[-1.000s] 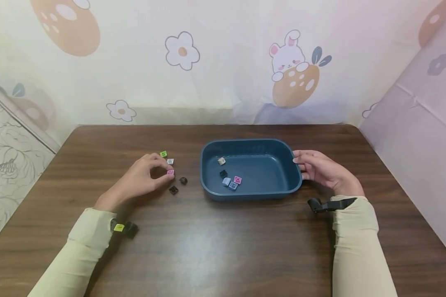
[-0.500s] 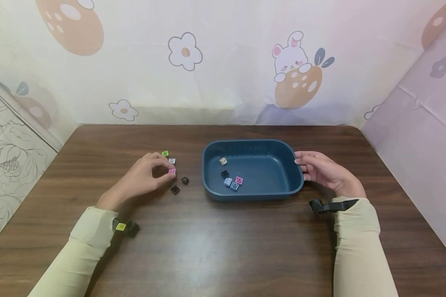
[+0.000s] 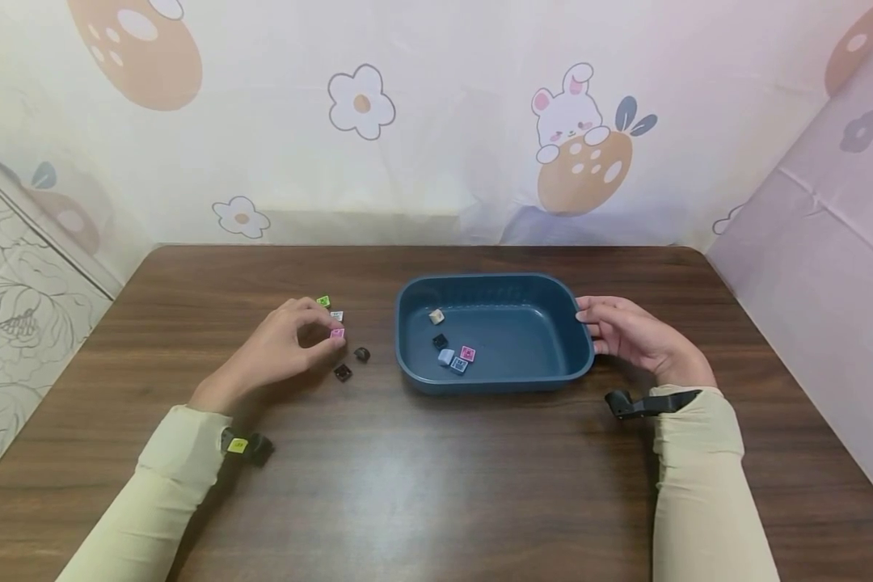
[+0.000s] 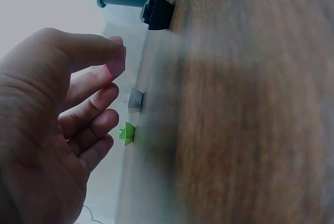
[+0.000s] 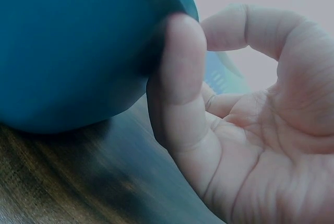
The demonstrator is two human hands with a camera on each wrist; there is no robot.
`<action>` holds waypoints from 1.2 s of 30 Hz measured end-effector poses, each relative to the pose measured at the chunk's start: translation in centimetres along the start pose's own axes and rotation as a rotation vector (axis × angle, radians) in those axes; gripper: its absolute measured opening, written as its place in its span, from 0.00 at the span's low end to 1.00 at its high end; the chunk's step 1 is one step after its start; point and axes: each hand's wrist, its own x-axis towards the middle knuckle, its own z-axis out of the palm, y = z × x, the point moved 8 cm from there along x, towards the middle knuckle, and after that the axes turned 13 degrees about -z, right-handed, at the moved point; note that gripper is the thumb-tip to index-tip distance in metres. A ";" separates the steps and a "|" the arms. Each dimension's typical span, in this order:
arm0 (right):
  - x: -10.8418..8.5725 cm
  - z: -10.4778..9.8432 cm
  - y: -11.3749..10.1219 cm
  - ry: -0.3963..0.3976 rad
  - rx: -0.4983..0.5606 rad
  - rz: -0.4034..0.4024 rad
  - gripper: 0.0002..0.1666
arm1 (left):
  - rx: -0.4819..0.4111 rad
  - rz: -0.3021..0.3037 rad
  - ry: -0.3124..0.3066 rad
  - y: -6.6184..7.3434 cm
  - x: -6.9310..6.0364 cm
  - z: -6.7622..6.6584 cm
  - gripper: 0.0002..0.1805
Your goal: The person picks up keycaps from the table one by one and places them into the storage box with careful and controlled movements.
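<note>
My left hand [image 3: 276, 343] pinches a pink keycap [image 3: 338, 332] between thumb and fingertips, left of a blue plastic basin [image 3: 495, 381]. In the left wrist view the pink keycap [image 4: 118, 64] appears just off the table, partly covered by the thumb. Beyond it lie a white keycap [image 3: 337, 316] and a green keycap [image 3: 323, 301]. Two dark keycaps rest nearer the basin, one on its side [image 3: 362, 354] and one hollow side up [image 3: 343, 373]. My right hand [image 3: 636, 335] grips the basin's right end, thumb at the rim and fingers against the outer wall [image 5: 78, 51].
Inside the basin, toward its left, lie several keycaps: cream [image 3: 436, 317], black [image 3: 440, 341], light blue [image 3: 446, 356], blue [image 3: 459, 365] and pink [image 3: 468, 353]. The brown wooden table [image 3: 436, 493] ends at a patterned curtain [image 3: 436, 162] behind.
The pink keycap has risen and tilted very slightly in my left fingers. My right hand and the basin keep their places; the head view shifted a little early on.
</note>
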 end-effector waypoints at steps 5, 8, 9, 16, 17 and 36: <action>0.0 0.0 0.1 -0.001 -0.003 0.003 0.18 | -0.009 -0.011 -0.009 0.0 0.1 -0.1 0.12; 0.0 -0.1 0.1 0.002 -0.003 0.006 0.18 | -0.007 -0.019 -0.012 -0.1 0.2 -0.1 0.12; 0.0 -0.1 0.0 0.003 -0.002 0.006 0.18 | -0.006 -0.020 -0.012 -0.1 0.2 -0.1 0.12; 0.0 0.0 -0.1 0.004 -0.003 0.007 0.19 | -0.005 -0.020 -0.013 0.0 0.4 -0.1 0.12; 0.0 0.1 -0.1 0.003 -0.002 0.007 0.19 | -0.005 -0.019 -0.014 0.0 0.5 -0.1 0.12; -0.1 0.0 -0.1 0.011 -0.003 0.007 0.18 | -0.004 0.001 0.004 0.9 0.8 -0.2 0.13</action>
